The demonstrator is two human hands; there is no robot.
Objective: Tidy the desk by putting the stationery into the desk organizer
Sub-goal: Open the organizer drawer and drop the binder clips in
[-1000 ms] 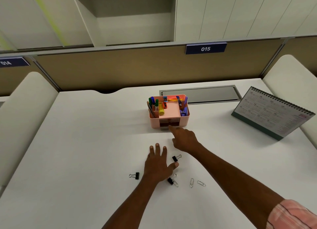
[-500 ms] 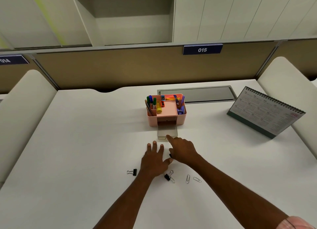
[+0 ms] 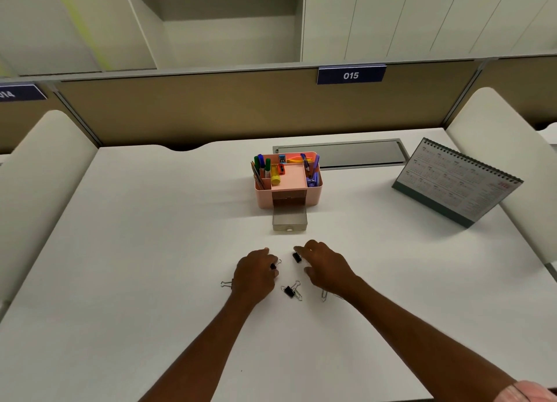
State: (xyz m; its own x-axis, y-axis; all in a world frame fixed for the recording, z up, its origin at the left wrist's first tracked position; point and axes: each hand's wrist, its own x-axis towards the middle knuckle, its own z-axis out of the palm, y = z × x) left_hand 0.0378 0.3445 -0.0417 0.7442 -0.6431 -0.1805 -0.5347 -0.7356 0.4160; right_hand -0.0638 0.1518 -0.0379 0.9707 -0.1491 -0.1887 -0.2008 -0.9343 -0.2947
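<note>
Left hand curls over the first binder clip, which looks pinched between thumb and index; only the black body and one wire loop show. Right hand has bent fingertips on the second binder clip with the thumb apart, so a real grip cannot be told.

The third binder clip lies free on the desk at 6 o'clock of the gap between the hands. The fourth binder clip is at 9 o'clock of the left hand, mostly hidden behind it, wire handle only. The paper clips at 6 o'clock of the right hand are partly covered by the wrist, count unclear.

The desk organizer, pink, sits at 12 o'clock from the hands, well apart. Its clear drawer stands out toward the person; its contents cannot be made out. Upper compartments hold green and blue markers at left and purple-blue pens at right. The small yellow and orange items in the middle are too small to name.

Writing:
- The blue label on the partition at 12 o'clock reads "015".
- The second label at 10 o'clock is cut by the frame edge and reads roughly "014".
- The desk calendar at 2 o'clock has print too small to read.

A pink striped sleeve is cut off at the bottom right corner.
</note>
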